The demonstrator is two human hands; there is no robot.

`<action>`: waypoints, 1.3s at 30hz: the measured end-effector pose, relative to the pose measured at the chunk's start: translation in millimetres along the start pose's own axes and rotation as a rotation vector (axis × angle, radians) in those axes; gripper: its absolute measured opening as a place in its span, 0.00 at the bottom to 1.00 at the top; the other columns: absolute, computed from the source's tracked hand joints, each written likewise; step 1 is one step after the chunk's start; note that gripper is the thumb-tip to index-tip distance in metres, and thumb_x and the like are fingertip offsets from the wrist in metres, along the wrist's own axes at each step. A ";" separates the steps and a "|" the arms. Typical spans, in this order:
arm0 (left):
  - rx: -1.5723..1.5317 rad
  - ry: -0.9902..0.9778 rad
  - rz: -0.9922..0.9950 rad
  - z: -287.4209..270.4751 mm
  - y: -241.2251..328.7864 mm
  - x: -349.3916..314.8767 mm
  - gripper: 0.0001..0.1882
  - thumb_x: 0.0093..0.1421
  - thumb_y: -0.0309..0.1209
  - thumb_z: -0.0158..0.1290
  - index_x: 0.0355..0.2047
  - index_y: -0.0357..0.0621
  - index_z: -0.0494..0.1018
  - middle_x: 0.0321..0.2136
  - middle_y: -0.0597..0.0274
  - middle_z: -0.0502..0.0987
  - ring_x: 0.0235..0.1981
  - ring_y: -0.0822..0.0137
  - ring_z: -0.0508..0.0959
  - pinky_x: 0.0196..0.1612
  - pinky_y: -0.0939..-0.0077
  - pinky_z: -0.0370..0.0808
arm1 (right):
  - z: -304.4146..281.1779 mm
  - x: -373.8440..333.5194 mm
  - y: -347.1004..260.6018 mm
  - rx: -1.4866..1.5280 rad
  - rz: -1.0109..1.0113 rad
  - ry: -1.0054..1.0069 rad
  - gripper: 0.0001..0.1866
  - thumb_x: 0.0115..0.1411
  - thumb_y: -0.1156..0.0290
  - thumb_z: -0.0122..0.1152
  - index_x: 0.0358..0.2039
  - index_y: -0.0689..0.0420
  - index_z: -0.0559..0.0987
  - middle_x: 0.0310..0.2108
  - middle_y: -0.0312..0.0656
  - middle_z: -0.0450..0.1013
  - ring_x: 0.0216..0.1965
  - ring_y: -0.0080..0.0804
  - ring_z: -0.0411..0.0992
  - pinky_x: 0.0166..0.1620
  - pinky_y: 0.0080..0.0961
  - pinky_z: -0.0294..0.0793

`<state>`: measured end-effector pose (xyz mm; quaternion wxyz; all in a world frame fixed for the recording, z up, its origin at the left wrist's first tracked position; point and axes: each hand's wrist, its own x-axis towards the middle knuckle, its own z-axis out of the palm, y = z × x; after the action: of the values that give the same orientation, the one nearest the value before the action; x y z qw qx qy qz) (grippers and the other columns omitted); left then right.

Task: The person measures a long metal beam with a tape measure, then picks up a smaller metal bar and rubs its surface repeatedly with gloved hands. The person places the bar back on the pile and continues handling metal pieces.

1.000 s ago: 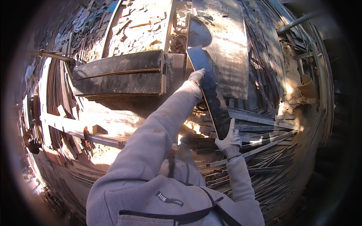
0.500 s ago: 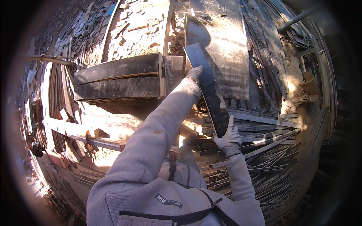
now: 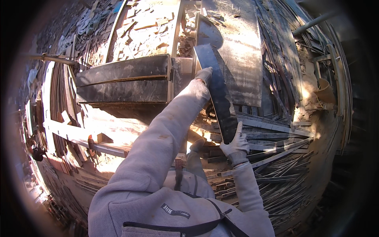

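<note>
A long black-faced board (image 3: 218,91) slants in front of me, its far end over the metal-topped table (image 3: 242,51). My left hand (image 3: 205,76), in a light knit glove, is closed on the board's left edge near the far end. At the near end, my gloved right hand (image 3: 235,148) grips the corner, thumb along the right edge. The fingers under the board are hidden. Left of it lies a stack of similar black boards (image 3: 122,85), the upper ones slightly apart from each other.
Wood offcuts (image 3: 146,31) lie scattered beyond the stack. Long strips (image 3: 276,130) fan out at the right, with thin slats (image 3: 276,193) on the ground below. A pale beam (image 3: 79,136) runs across the left, and a pole (image 3: 314,23) sticks in at the upper right.
The board's near end and my right hand have shifted slightly left and toward the far side. Both hands keep their hold, and the stack is unchanged.
</note>
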<state>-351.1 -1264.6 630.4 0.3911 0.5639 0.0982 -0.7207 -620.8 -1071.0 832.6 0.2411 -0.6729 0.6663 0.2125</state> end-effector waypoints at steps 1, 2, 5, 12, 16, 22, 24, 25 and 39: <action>0.006 -0.008 -0.022 1.0 2.7 -0.9 0.21 0.71 0.49 0.44 0.45 0.47 0.78 0.42 0.57 0.84 0.43 0.54 0.82 0.54 0.58 0.78 | -0.3 -0.2 -1.2 0.001 0.001 -0.008 0.72 0.48 0.49 0.77 0.82 0.45 0.37 0.57 0.60 0.70 0.52 0.56 0.78 0.56 0.47 0.79; 0.033 -0.011 -0.009 0.9 3.8 0.1 0.21 0.70 0.49 0.45 0.45 0.48 0.79 0.42 0.57 0.84 0.43 0.54 0.82 0.54 0.59 0.78 | -0.6 -0.5 -2.6 0.003 0.004 -0.015 0.72 0.48 0.49 0.77 0.82 0.45 0.36 0.57 0.59 0.70 0.52 0.56 0.78 0.56 0.46 0.79; 0.005 -0.033 -0.017 -1.1 6.4 11.1 0.22 0.71 0.50 0.46 0.45 0.46 0.79 0.41 0.56 0.84 0.43 0.54 0.83 0.53 0.59 0.79 | -2.1 -0.5 -8.0 0.002 0.034 -0.052 0.72 0.48 0.49 0.77 0.82 0.45 0.35 0.57 0.59 0.70 0.52 0.57 0.79 0.55 0.46 0.80; 0.000 0.064 0.078 2.1 8.4 18.8 0.25 0.74 0.51 0.47 0.49 0.41 0.79 0.42 0.53 0.85 0.42 0.55 0.84 0.50 0.59 0.81 | 1.1 0.1 -17.0 0.009 0.045 -0.075 0.73 0.47 0.48 0.76 0.82 0.45 0.34 0.57 0.59 0.70 0.51 0.57 0.79 0.54 0.45 0.81; 0.004 0.100 0.119 5.0 15.4 12.2 0.26 0.75 0.51 0.48 0.51 0.38 0.79 0.42 0.52 0.86 0.42 0.55 0.85 0.48 0.58 0.82 | 7.4 -0.1 -19.0 0.014 0.019 -0.036 0.73 0.47 0.48 0.76 0.82 0.45 0.34 0.56 0.60 0.71 0.50 0.57 0.80 0.53 0.45 0.81; 0.061 0.124 0.138 0.2 16.9 13.5 0.24 0.72 0.49 0.51 0.51 0.39 0.79 0.43 0.50 0.85 0.45 0.54 0.85 0.49 0.60 0.81 | 11.0 0.0 -25.0 0.017 0.027 -0.029 0.74 0.46 0.47 0.76 0.82 0.46 0.33 0.57 0.61 0.71 0.50 0.58 0.80 0.53 0.45 0.81; 0.103 0.138 0.163 -3.6 17.2 14.1 0.23 0.70 0.47 0.53 0.51 0.39 0.79 0.43 0.50 0.85 0.45 0.53 0.85 0.49 0.61 0.81 | 11.1 0.0 -28.4 0.009 0.037 -0.041 0.75 0.46 0.46 0.76 0.82 0.46 0.33 0.57 0.61 0.70 0.50 0.58 0.80 0.52 0.45 0.82; 0.130 0.147 0.176 -5.9 18.0 14.4 0.23 0.69 0.46 0.54 0.51 0.39 0.79 0.43 0.49 0.85 0.46 0.53 0.85 0.50 0.61 0.81 | 11.3 0.1 -30.2 0.012 0.032 -0.038 0.75 0.46 0.46 0.76 0.82 0.46 0.33 0.57 0.61 0.70 0.50 0.58 0.80 0.53 0.45 0.81; 1.410 0.130 0.489 -45.7 78.2 87.8 0.32 0.66 0.51 0.53 0.61 0.39 0.72 0.59 0.39 0.75 0.60 0.43 0.77 0.61 0.54 0.75 | 0.5 -4.2 -103.6 0.122 0.112 -0.102 0.75 0.48 0.45 0.76 0.81 0.48 0.31 0.61 0.62 0.70 0.53 0.59 0.79 0.56 0.48 0.80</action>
<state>-269.8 -1330.5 560.0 0.0791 0.7280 -0.4923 -0.4706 -517.3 -1067.7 839.0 0.3030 -0.6071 0.7012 0.2189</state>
